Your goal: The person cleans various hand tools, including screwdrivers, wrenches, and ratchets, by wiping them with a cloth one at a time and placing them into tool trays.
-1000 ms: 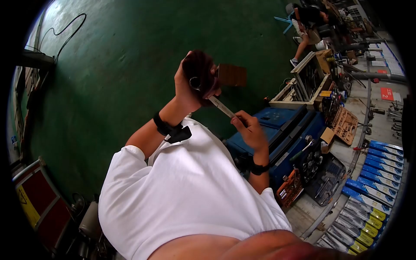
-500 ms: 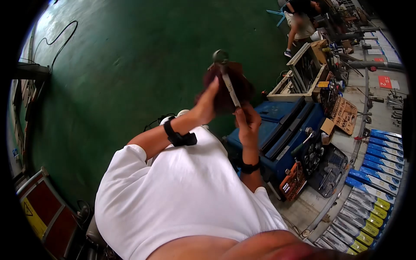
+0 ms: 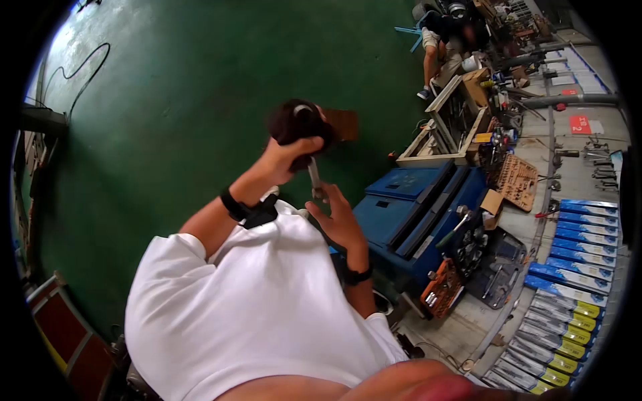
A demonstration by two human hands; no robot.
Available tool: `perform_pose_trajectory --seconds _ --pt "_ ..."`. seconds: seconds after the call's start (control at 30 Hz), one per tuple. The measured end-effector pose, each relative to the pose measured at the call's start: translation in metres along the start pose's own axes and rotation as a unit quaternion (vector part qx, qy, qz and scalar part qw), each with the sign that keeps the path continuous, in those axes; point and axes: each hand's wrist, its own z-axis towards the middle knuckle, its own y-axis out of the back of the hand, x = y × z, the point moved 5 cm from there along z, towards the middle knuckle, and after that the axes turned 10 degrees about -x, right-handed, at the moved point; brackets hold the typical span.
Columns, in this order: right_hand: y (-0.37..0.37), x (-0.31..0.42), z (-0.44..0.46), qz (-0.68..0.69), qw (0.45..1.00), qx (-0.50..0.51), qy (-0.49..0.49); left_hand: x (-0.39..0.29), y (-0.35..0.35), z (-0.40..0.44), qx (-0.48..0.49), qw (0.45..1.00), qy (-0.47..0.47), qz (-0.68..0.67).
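My left hand (image 3: 289, 159) is closed around a dark maroon cloth (image 3: 284, 123) bunched over the upper part of a wrench. A rounded metal end shows through the top of the bundle. Below the fist the wrench (image 3: 314, 175) sticks out, its lower end pointing down towards my right hand (image 3: 342, 224). That hand is open, thumb and fingers apart, with fingertips right by the wrench's lower end; whether they touch it I cannot tell. A flat brown piece (image 3: 344, 125) juts from the right side of the cloth.
A blue tool cabinet (image 3: 394, 207) stands right of my hands, with an orange socket case (image 3: 441, 289) and a dark tool case (image 3: 498, 271) beside it. Blue boxes (image 3: 578, 247) line the far right. A seated person (image 3: 435, 50) is at the upper right.
Both hands have moved left, with the cloth and wrench. The cloth now covers the wrench's upper part, which was exposed before. My right hand's fingers have come apart from their grip on the lower end.
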Motion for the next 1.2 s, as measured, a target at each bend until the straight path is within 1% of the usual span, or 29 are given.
perform_pose_trajectory --seconds 0.03,0.07,0.1,0.13,0.17,0.2,0.23,0.27,0.3,0.33,0.37,0.4,0.47,0.5,0.53,0.57,0.63,0.67,0.73,0.77,0.83,0.9,0.93,0.97,1.0,1.03,1.07,1.1,1.2 --pt "0.006 0.005 -0.002 -0.025 0.998 -0.045 0.021 -0.001 0.0 0.004 -0.001 1.0 -0.002 -0.008" --pt "0.012 0.01 -0.002 -0.046 0.994 -0.093 0.042 -0.002 0.004 0.009 -0.025 0.999 0.012 -0.044" --pt "0.013 0.013 -0.001 -0.046 0.993 -0.098 0.04 -0.002 0.008 0.013 -0.048 0.996 0.029 -0.076" --pt "0.02 0.023 0.0 -0.066 0.982 -0.149 0.094 0.001 0.009 0.016 -0.07 0.993 0.05 -0.081" --pt "0.027 0.033 0.0 -0.086 0.965 -0.198 0.147 0.007 0.011 0.018 -0.069 0.993 0.056 -0.08" --pt "0.03 0.039 0.004 -0.085 0.966 -0.2 0.143 0.02 0.014 0.021 -0.049 0.995 0.081 0.005" --pt "0.037 0.048 0.008 -0.079 0.956 -0.227 0.168 0.033 0.018 0.022 -0.028 0.99 0.105 0.088" --pt "0.044 0.057 0.008 -0.074 0.945 -0.253 0.193 0.043 0.016 0.021 0.039 0.971 0.085 0.22" --pt "0.048 0.062 0.009 -0.076 0.945 -0.253 0.193 0.039 0.0 0.012 0.113 0.965 0.067 0.225" --pt "0.052 0.065 0.013 -0.07 0.954 -0.245 0.159 0.038 -0.019 0.01 0.244 0.927 -0.112 0.262" --pt "0.057 0.068 0.018 -0.064 0.961 -0.236 0.126 0.054 -0.023 0.0 0.207 0.947 -0.06 0.239" --pt "0.06 0.075 0.018 -0.112 0.953 -0.244 0.14 0.061 -0.032 -0.008 0.229 0.943 -0.051 0.234" --pt "0.065 0.074 0.013 -0.12 0.958 -0.234 0.117 0.066 -0.039 -0.014 0.26 0.937 -0.037 0.23" --pt "0.067 0.071 0.01 -0.125 0.963 -0.222 0.092 0.071 -0.039 -0.016 0.278 0.928 0.002 0.247" --pt "0.07 0.071 0.006 -0.114 0.964 -0.221 0.091 0.076 -0.039 -0.018 0.295 0.918 0.041 0.263" --pt "0.071 0.068 0.0 -0.115 0.964 -0.223 0.086 0.078 -0.038 -0.019 0.297 0.917 0.046 0.261" --pt "0.074 0.063 -0.012 -0.186 0.948 -0.246 0.08 0.078 -0.038 -0.021 0.342 0.88 -0.003 0.33" --pt "0.072 0.067 -0.015 -0.223 0.939 -0.238 0.107 0.08 -0.037 -0.02 0.34 0.881 -0.006 0.328" --pt "0.068 0.065 -0.019 -0.219 0.945 -0.22 0.105 0.088 -0.036 -0.023 0.378 0.856 0.018 0.352" --pt "0.065 0.064 -0.019 -0.212 0.95 -0.204 0.101 0.088 -0.034 -0.023 0.378 0.856 0.017 0.351" --pt "0.064 0.064 -0.017 -0.204 0.953 -0.202 0.096 0.082 -0.033 -0.024 0.366 0.864 -0.034 0.345" --pt "0.057 0.065 -0.012 -0.174 0.965 -0.163 0.111 0.077 -0.025 -0.025 0.367 0.867 -0.014 0.337" --pt "0.057 0.063 -0.01 -0.172 0.966 -0.164 0.107 0.073 -0.021 -0.026 0.367 0.869 0.005 0.331" --pt "0.054 0.06 -0.006 -0.149 0.975 -0.127 0.105 0.07 -0.017 -0.027 0.368 0.868 0.009 0.333" --pt "0.051 0.059 -0.004 -0.124 0.982 -0.09 0.106 0.067 -0.015 -0.029 0.384 0.864 0.025 0.324" --pt "0.052 0.059 -0.003 -0.12 0.983 -0.092 0.108 0.062 -0.014 -0.028 0.399 0.86 0.038 0.315" --pt "0.05 0.061 -0.003 -0.107 0.986 -0.07 0.107 0.056 -0.014 -0.028 0.422 0.843 0.042 0.33" --pt "0.047 0.062 -0.004 -0.094 0.989 -0.047 0.105 0.054 -0.013 -0.027 0.423 0.842 0.045 0.333" --pt "0.049 0.061 -0.01 -0.118 0.987 -0.066 0.082 0.057 -0.016 -0.025 0.46 0.83 0.062 0.308"
